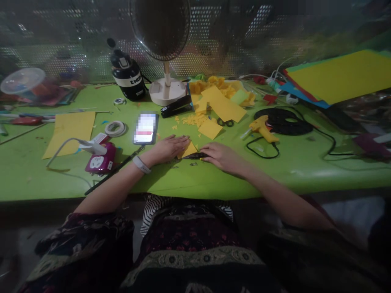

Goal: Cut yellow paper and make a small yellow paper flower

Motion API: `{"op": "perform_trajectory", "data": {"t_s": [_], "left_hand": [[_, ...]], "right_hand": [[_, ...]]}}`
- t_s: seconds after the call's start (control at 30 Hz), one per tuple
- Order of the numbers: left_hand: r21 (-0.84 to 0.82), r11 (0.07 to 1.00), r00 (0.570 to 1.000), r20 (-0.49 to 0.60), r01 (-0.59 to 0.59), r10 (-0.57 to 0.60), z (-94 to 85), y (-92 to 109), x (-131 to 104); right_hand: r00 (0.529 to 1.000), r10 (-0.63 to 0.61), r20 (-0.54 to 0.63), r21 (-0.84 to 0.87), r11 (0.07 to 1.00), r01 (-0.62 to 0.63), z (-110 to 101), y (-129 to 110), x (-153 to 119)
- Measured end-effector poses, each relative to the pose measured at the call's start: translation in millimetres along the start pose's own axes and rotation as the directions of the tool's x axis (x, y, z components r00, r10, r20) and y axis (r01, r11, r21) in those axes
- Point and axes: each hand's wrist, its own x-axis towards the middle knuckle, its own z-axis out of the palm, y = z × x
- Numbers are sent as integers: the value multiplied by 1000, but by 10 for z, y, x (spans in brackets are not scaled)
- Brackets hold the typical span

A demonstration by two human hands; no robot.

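My left hand (171, 147) lies flat, fingers stretched out, over a small piece of yellow paper (188, 149) on the green table. My right hand (222, 156) is closed round a slim dark pointed tool (198, 155), whose tip points left along the paper's near edge. Its exact kind cannot be made out. Small scraps (194, 164) lie just in front of the paper. Beyond my hands are a heap of yellow paper bits (195, 119) and larger yellow sheets (224, 103), with dark scissor handles (225, 122) partly under them.
A lit phone (146, 128), tape roll (115, 128) and purple power adapter (100, 158) stand left. A stapler (175, 106), black bottle (128, 77) and fan (167, 91) are behind. To the right lie a yellow glue gun (264, 128), coiled black cable (282, 121) and coloured sheets (342, 77).
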Motion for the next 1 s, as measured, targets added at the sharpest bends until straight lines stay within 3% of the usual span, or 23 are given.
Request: {"op": "perform_trajectory", "data": {"t_s": [0.2, 0.33, 0.47, 0.57, 0.67, 0.8, 1.0], "left_hand": [[-1, 1000, 1000, 15, 17, -17, 5, 8, 10], [-31, 998, 998, -29, 58, -59, 26, 34, 3], [-205, 972, 982, -124, 117, -145, 22, 45, -25], [-314, 942, 946, -252, 121, -206, -18, 27, -55], [-344, 929, 903, -345, 133, -257, -55, -7, -80], [-357, 926, 897, -360, 121, -256, -53, -49, -87], [-395, 910, 895, -351, 123, -274, -27, -60, -79]], "right_hand": [[997, -63, 33, 12, 998, 63, 10, -88, -65], [997, -48, 56, 64, 997, 45, -90, -132, -86], [991, 108, 77, 92, 989, -115, -221, -68, 186], [966, 225, 126, 53, 971, -233, -221, -17, 519], [955, 230, 187, 35, 970, -241, -155, 0, 793], [944, 218, 248, 1, 974, -225, -99, -23, 954], [905, 272, 326, 76, 947, -312, -128, -108, 931]]}}
